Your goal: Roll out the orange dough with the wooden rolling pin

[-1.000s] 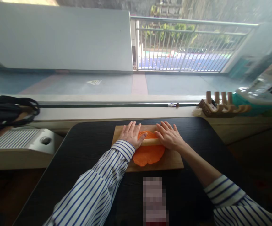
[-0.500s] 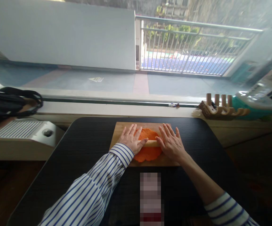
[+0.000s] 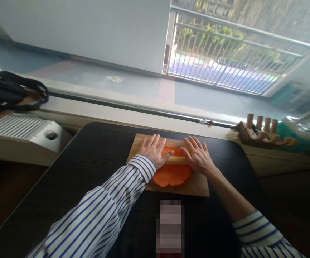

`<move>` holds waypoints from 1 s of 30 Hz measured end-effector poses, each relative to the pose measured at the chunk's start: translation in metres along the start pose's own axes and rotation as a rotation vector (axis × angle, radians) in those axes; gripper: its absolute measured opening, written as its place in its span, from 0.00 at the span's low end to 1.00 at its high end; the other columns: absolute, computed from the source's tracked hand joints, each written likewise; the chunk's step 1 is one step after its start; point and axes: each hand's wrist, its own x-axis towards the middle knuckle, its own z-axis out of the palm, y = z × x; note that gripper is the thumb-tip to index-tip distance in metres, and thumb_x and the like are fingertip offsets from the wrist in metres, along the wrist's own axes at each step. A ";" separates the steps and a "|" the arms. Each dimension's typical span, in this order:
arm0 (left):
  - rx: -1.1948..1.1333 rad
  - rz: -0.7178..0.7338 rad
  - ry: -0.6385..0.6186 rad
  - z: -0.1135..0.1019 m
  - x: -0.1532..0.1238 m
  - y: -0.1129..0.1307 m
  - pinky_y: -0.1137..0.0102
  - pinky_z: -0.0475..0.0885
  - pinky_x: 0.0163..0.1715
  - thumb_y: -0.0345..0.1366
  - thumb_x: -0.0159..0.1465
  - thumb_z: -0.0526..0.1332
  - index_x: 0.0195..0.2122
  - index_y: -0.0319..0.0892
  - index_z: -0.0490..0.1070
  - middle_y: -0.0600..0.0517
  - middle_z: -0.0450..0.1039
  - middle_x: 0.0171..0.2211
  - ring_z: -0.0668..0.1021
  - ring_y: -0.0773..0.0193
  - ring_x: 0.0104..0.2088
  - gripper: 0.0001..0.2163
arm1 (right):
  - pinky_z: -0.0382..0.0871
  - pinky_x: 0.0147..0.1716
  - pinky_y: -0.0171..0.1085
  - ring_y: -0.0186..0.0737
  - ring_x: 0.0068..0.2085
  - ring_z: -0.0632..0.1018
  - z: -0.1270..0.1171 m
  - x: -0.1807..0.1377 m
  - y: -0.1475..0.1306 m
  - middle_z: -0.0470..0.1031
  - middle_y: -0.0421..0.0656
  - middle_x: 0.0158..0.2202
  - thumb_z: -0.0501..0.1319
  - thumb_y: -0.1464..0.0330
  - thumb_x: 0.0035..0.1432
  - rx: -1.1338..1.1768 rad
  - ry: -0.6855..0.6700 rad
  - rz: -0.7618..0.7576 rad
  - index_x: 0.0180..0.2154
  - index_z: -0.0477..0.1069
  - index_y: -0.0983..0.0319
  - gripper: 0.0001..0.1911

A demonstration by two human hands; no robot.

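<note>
A flat orange sheet of dough or clay (image 3: 172, 175) with an uneven edge lies on a wooden board (image 3: 195, 187). Across its far half rests a pale wooden rolling pin (image 3: 177, 160). My left hand (image 3: 155, 150) is laid flat over the pin's left end, fingers stretched forward and thumb along the pin. On the right end, my right hand (image 3: 197, 154) presses with its fingers straight and spread. Both palms hide the pin's ends. Neither hand wraps around it.
The board sits on a black table (image 3: 101, 154) with rounded corners. Beyond it runs a white window sill (image 3: 112, 114). A wooden rack with pegs (image 3: 265, 134) and a teal container (image 3: 302, 134) stand at right. A black bag (image 3: 7, 91) lies at left, above a white slotted unit (image 3: 50, 134).
The rolling pin has moved slightly toward the far edge of the orange sheet, with both hands on it. More of the sheet shows on the near side. The camera view has tilted.
</note>
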 end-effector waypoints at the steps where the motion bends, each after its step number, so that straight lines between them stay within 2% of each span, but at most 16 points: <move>1: -0.001 -0.005 0.006 0.000 0.002 0.000 0.49 0.47 0.62 0.58 0.65 0.38 0.65 0.40 0.52 0.42 0.51 0.65 0.54 0.50 0.65 0.34 | 0.45 0.60 0.59 0.49 0.66 0.49 -0.001 0.003 0.001 0.49 0.49 0.67 0.37 0.53 0.66 0.009 -0.009 0.000 0.64 0.51 0.60 0.31; 7: -0.014 -0.019 0.033 -0.001 0.010 -0.002 0.51 0.47 0.62 0.57 0.66 0.38 0.64 0.41 0.52 0.42 0.51 0.65 0.54 0.52 0.65 0.33 | 0.45 0.59 0.62 0.51 0.67 0.48 -0.002 0.021 0.004 0.48 0.49 0.67 0.36 0.52 0.66 0.048 -0.037 -0.011 0.64 0.50 0.59 0.31; 12: -0.011 -0.031 0.017 -0.004 0.011 -0.002 0.51 0.47 0.62 0.56 0.66 0.38 0.64 0.40 0.53 0.41 0.52 0.65 0.54 0.51 0.65 0.33 | 0.45 0.59 0.61 0.49 0.66 0.49 -0.001 0.025 0.003 0.51 0.49 0.66 0.37 0.54 0.66 0.048 0.018 -0.014 0.64 0.51 0.59 0.30; 21: 0.018 0.008 0.021 0.001 -0.025 0.011 0.49 0.47 0.62 0.58 0.65 0.37 0.64 0.39 0.54 0.39 0.52 0.64 0.55 0.51 0.65 0.35 | 0.41 0.62 0.56 0.46 0.66 0.52 0.007 -0.020 -0.001 0.53 0.50 0.65 0.39 0.55 0.66 -0.022 0.142 -0.033 0.63 0.53 0.64 0.30; 24: 0.019 0.018 0.020 0.002 -0.031 0.013 0.50 0.46 0.62 0.58 0.65 0.36 0.64 0.39 0.54 0.39 0.52 0.65 0.54 0.51 0.65 0.35 | 0.41 0.62 0.55 0.46 0.66 0.52 0.007 -0.026 -0.002 0.53 0.50 0.65 0.39 0.56 0.66 -0.037 0.147 -0.038 0.63 0.53 0.64 0.30; 30: -0.010 -0.027 0.018 0.003 -0.016 0.008 0.48 0.47 0.62 0.58 0.65 0.37 0.65 0.40 0.52 0.40 0.51 0.65 0.53 0.51 0.65 0.34 | 0.46 0.60 0.58 0.48 0.66 0.52 0.002 0.002 0.000 0.53 0.49 0.65 0.39 0.55 0.66 -0.041 0.077 -0.042 0.63 0.53 0.61 0.29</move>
